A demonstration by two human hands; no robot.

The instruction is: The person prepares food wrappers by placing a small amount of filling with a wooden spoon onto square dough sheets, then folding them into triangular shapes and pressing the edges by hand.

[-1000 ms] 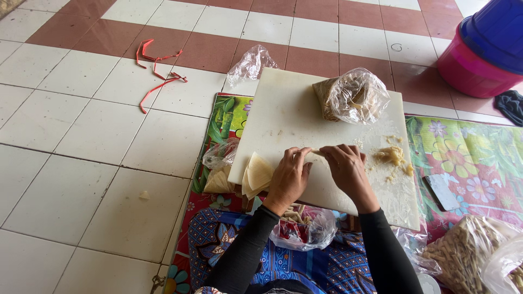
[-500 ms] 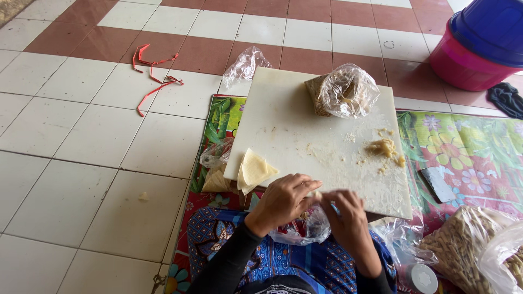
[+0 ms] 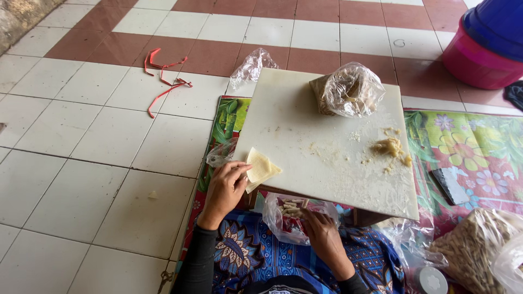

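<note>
Left hand [image 3: 224, 188] fingers pinch wrapper stack [image 3: 260, 167] at board [image 3: 305, 125] edge; right hand [image 3: 321, 235] fingers reach into bag [image 3: 283, 215], grip unclear.

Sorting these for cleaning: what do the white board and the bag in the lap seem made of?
The white board looks like matte plastic, possibly coated wood: smooth, thick, crumb-dusted. The bag under the right hand is thin clear plastic film, glossy and wrinkled, its contents showing through.
</note>
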